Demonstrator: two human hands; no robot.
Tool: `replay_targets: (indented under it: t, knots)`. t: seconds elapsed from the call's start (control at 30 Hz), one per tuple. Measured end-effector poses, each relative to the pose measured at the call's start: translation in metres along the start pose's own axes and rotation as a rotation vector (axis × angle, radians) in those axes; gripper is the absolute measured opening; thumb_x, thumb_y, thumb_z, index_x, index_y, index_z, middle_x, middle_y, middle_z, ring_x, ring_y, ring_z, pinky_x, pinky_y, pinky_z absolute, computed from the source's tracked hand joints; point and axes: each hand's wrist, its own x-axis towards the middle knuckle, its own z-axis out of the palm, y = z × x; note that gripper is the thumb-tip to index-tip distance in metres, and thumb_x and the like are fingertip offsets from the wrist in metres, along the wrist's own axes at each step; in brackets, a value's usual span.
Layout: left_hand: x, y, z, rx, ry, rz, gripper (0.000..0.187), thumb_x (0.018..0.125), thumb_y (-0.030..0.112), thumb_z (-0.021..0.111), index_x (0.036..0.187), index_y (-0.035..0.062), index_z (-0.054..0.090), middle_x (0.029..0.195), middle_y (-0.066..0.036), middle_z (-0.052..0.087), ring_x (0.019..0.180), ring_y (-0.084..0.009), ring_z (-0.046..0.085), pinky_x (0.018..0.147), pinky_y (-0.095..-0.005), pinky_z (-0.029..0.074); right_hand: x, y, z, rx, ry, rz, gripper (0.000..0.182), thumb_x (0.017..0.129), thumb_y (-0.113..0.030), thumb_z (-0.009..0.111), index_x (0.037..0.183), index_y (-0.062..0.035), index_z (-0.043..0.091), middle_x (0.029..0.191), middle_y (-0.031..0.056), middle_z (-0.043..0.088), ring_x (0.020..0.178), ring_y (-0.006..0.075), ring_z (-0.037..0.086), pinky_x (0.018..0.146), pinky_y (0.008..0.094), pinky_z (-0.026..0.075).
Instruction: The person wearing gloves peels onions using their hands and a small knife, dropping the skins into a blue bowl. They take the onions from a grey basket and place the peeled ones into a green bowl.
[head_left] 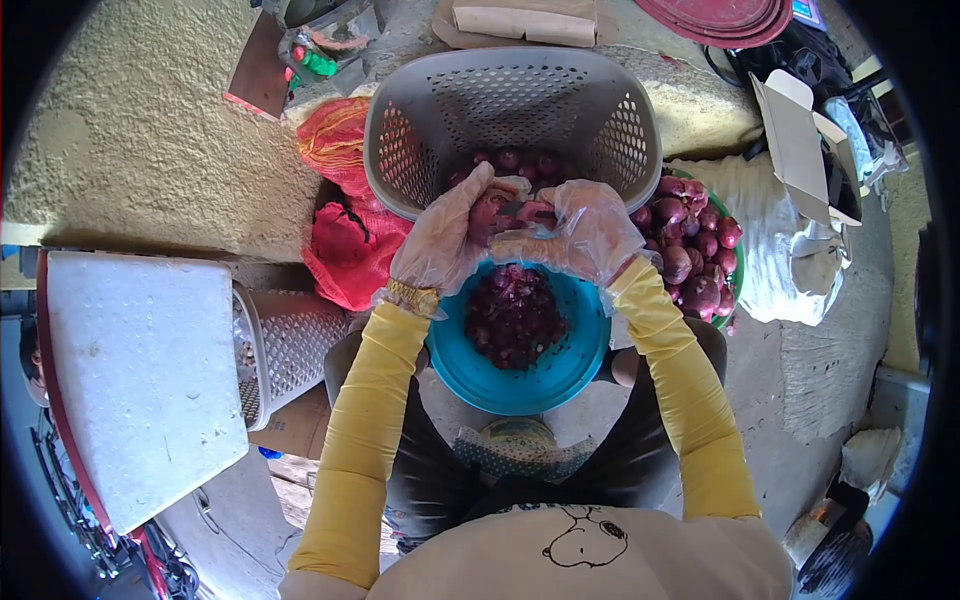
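Observation:
Both my hands wear clear plastic gloves and meet above the far rim of a blue basin [520, 390]. My left hand [447, 232] is wrapped round a red onion [490, 215]. My right hand [597, 225] is closed on a small object with a dark part and a blue-green part, perhaps a small knife [540, 212], against the onion. Onion skins and scraps [512, 315] lie in the basin. Beyond my hands stands a grey perforated basket [515, 85] with red onions [510, 160] at its bottom.
At the right, a green tray [739, 270] holds many red onions, beside a white sack [770, 230]. Red mesh bags [350, 250] lie left of the basket. A white foam lid [150, 380] and another perforated basket [300, 335] stand at the left. Cardboard [800, 150] is at the upper right.

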Motion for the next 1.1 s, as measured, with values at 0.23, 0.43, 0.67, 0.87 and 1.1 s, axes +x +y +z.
replay_targets:
  t: [0.23,0.43,0.67,0.87,1.1]
  knots:
    - [-0.001,-0.002,-0.002,0.075,0.014,0.043,0.047,0.108,0.038,0.054,0.116,-0.0067,0.065,0.108,-0.015,0.069,0.100,-0.0237,0.071,0.083,-0.0377,0.064,0.000,0.004,0.002,0.085,-0.069,-0.032,0.065,0.075,-0.069,0.077,0.095,-0.0065,0.075,0.086,0.0207,0.070,0.090,0.0407,0.068,0.084,0.0484,0.054]
    - [-0.002,-0.004,0.000,0.103,0.020,0.036,0.046,0.108,0.039,0.054,0.114,-0.0052,0.066,0.107,-0.013,0.069,0.096,-0.0221,0.070,0.079,-0.0345,0.062,-0.001,0.012,0.015,0.113,-0.047,-0.053,0.065,0.078,-0.066,0.076,0.084,-0.0016,0.070,0.083,0.0223,0.067,0.087,0.0423,0.068,0.079,0.0484,0.054]
    - [0.000,-0.003,-0.004,0.109,0.012,0.000,0.046,0.110,0.038,0.049,0.114,-0.0067,0.062,0.108,-0.017,0.067,0.102,-0.0259,0.070,0.083,-0.0371,0.065,0.001,0.015,0.023,0.044,-0.072,-0.091,0.069,0.077,-0.071,0.074,0.079,-0.0019,0.068,0.080,0.0209,0.067,0.083,0.0429,0.068,0.076,0.0484,0.054]
    - [-0.001,-0.002,-0.004,0.101,0.060,0.043,0.046,0.108,0.040,0.052,0.113,-0.0039,0.066,0.104,-0.011,0.069,0.098,-0.0219,0.069,0.084,-0.0362,0.061,-0.003,0.000,0.001,-0.146,-0.173,-0.171,0.072,0.071,-0.075,0.075,0.086,-0.0049,0.071,0.084,0.0179,0.070,0.086,0.0402,0.070,0.082,0.0469,0.054]
    - [0.001,-0.004,-0.003,0.077,0.047,0.021,0.046,0.109,0.038,0.051,0.115,-0.0042,0.067,0.105,-0.011,0.070,0.098,-0.0198,0.069,0.083,-0.0337,0.060,-0.002,-0.011,-0.008,-0.108,-0.066,0.020,0.073,0.068,-0.074,0.078,0.103,-0.0106,0.075,0.094,0.0172,0.072,0.097,0.0380,0.069,0.089,0.0489,0.052]
